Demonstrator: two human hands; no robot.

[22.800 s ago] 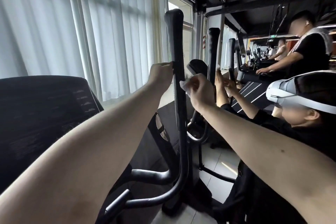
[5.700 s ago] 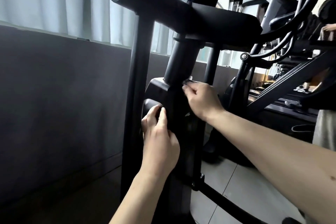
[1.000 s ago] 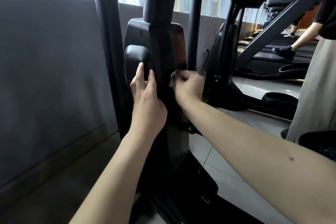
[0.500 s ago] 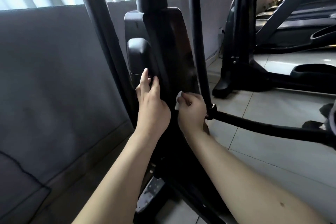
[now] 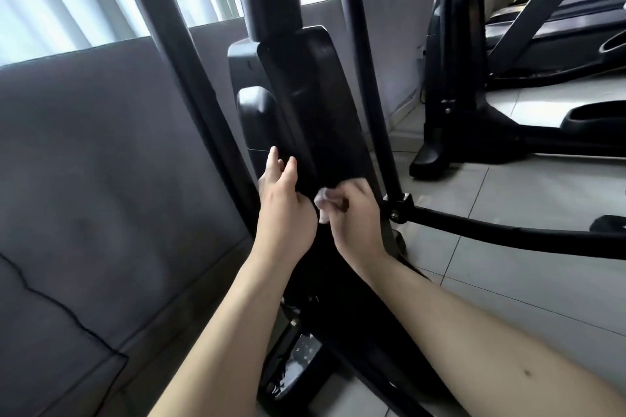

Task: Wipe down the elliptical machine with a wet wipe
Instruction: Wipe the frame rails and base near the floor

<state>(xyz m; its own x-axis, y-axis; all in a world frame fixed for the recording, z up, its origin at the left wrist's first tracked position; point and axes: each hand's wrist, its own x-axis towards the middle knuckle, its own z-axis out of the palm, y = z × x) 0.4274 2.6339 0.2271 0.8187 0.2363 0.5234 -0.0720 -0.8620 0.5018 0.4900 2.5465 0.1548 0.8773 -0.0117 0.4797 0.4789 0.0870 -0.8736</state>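
- Two hands work: our right hand pinches the wet wipe, soft and limp, bunched against the elliptical's black shroud.
- Our left hand, fingers spread, braces the rigid shroud's left edge.

The elliptical machine stands upright on pale floor tiles, black throughout; its glossy shroud tapers downward beneath a thick post, flanked by slanting bars; the wet wipe, white and crumpled into a small wad, seems pressed against the shroud's lower edge, though contact is blurred.
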